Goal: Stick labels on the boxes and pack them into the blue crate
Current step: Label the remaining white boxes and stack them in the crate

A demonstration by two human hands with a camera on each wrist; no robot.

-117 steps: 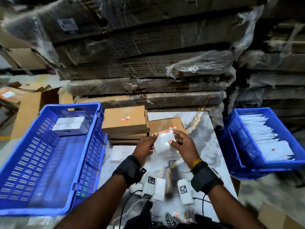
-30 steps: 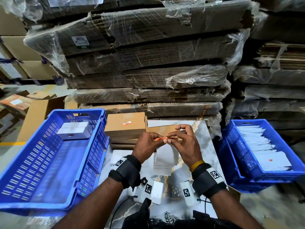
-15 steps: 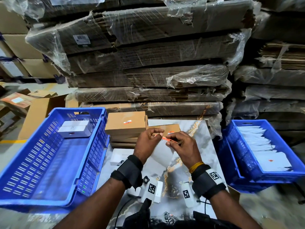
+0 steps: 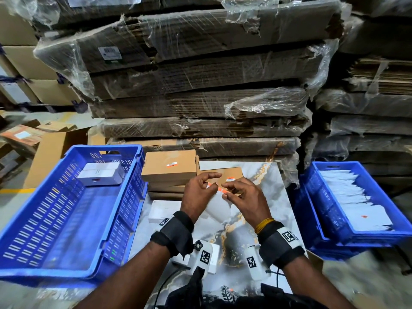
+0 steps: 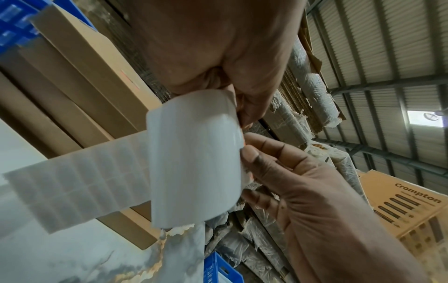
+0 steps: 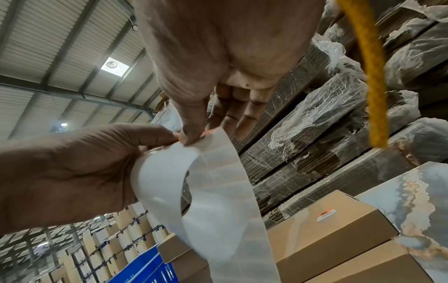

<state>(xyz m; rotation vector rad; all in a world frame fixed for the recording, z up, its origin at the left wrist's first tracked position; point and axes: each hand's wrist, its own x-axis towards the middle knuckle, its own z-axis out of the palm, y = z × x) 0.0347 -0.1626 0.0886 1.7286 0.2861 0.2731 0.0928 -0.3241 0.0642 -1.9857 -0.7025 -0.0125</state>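
A small orange-and-white sticker label [image 4: 219, 189] lies between the two hands above the middle of the marble-patterned desk [image 4: 263, 221], its long axis running roughly from 9 to 3 o'clock in the head view. The left hand [image 4: 197, 192] pinches its left end between thumb and fingers, index finger stretched forward toward 2 o'clock. The right hand [image 4: 243, 197] pinches the other end with thumb and forefinger, the remaining fingers loosely spread. From the pinch hangs a translucent white backing strip [image 5: 194, 159], curled into a loop, its tail of empty label cells trailing down toward the desk; the right wrist view shows the same strip [image 6: 213, 201] drooping past the thumb.

At 12 o'clock from the hands sits a stack of flat brown cardboard boxes [image 4: 169, 166]; the top one carries an orange-and-white sticker. Just right of it lies another brown cardboard box [image 4: 225, 173], also stickered. A small white box [image 4: 162, 210] rests on the desk at 8 o'clock from the hands.

At 9 o'clock stands the large blue perforated plastic crate [image 4: 66, 219], holding white boxes [image 4: 100, 173] in its far corner. At 3 o'clock a smaller blue plastic crate [image 4: 330, 230] holds a heap of white backing sheets [image 4: 352, 197]. Behind everything rise plastic-wrapped bundles of flattened cardboard [image 4: 200, 74].
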